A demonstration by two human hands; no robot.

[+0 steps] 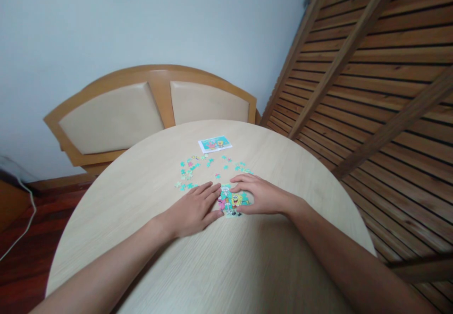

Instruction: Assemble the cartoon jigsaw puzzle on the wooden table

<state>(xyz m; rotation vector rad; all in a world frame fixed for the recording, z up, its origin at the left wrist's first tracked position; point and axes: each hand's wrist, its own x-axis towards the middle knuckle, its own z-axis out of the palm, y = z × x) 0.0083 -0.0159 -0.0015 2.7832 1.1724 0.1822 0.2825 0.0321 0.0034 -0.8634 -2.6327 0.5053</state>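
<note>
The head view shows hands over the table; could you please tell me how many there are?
2: the left hand is at the left side of the joined puzzle section, the right hand over its right side.

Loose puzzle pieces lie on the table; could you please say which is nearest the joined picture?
It is the lone pink-and-teal piece just beyond the left hand; other visible loose pieces lie farther from the joined picture.

Arms forward, right fingers curved
</note>
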